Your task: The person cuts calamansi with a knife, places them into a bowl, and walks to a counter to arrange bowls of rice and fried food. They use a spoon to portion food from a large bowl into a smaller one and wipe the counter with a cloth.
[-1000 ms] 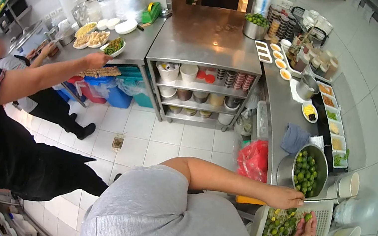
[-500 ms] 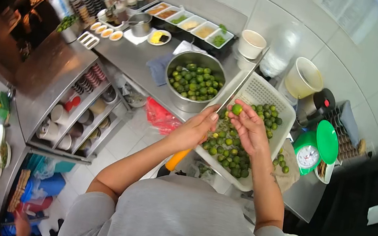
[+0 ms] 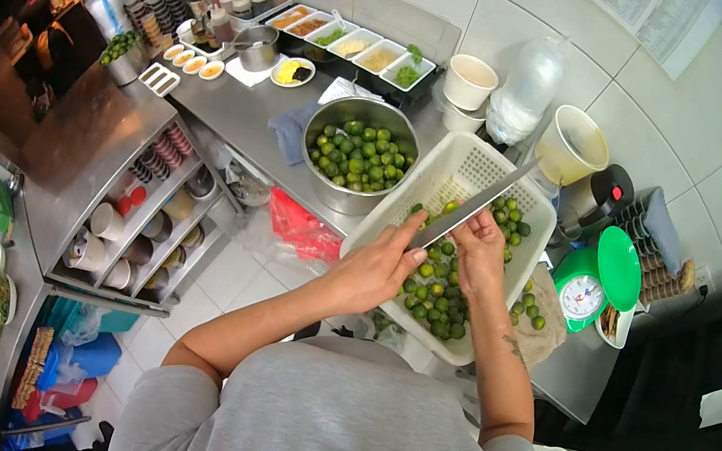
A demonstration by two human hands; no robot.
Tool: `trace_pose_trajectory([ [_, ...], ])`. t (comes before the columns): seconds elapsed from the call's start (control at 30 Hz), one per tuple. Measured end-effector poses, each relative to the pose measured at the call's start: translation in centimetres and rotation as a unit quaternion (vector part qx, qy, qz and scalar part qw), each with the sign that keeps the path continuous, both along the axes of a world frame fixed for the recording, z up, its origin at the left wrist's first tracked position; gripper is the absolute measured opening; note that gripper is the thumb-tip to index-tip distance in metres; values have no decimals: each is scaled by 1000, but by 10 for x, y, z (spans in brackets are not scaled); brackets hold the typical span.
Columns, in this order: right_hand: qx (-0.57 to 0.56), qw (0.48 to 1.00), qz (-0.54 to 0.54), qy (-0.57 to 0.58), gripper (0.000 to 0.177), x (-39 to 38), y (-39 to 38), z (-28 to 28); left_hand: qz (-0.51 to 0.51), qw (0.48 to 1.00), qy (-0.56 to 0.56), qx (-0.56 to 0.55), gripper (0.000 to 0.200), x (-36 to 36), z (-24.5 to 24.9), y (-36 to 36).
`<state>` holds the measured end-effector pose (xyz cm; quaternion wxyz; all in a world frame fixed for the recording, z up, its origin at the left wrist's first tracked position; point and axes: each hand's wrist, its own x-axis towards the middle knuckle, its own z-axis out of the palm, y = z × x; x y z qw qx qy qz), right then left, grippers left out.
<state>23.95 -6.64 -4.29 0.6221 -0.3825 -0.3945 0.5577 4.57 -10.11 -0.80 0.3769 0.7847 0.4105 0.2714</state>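
My left hand (image 3: 376,265) is closed around a knife (image 3: 485,197). Its long blade slants up and right over a white perforated basket (image 3: 542,248); the handle is hidden. A small green fruit piece (image 3: 416,208) shows beside the left fingertips. Against the blade's right side, my right hand (image 3: 479,254) has its fingers pinched together, and what they hold is hidden. Small green citrus fruits (image 3: 439,305) lie in the basket under both hands. Left of the basket, a steel pot (image 3: 310,144) holds many more green fruits (image 3: 360,156).
A green scale (image 3: 582,298) stands right of the basket, near a cloth with loose fruits (image 3: 530,308). Behind are white tubs (image 3: 470,85), a clear plastic bag (image 3: 524,95) and a condiment tray (image 3: 354,46). Shelves with cups (image 3: 143,226) stand at left.
The knife has swung from steep to more slanted, its blade now broadside. The fruit seen in my right fingers is no longer visible there. My hands are closer together.
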Motion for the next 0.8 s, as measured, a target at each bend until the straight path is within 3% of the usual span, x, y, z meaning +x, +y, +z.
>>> trace_pose_trajectory([
  [0.27,-14,997,-13,-74,8,-3,-10,-2,15,999,4,-48,52,28,-13,21],
  [0.53,-98,994,22,-33,9,5,-22,-7,6,990,15,-142,51,43,-10,32],
  [0.57,-113,993,14,-33,11,11,-23,-10,2,993,-33,-117,48,44,-15,30],
  [0.67,-76,972,-151,-164,18,41,-22,-21,-36,999,28,1,46,33,-41,27],
  [0.77,-24,918,-302,-257,22,66,-33,-19,-54,976,211,-21,46,6,7,9],
  [0.8,-12,914,-312,-258,23,66,-34,-17,-42,975,216,-6,46,6,4,10],
])
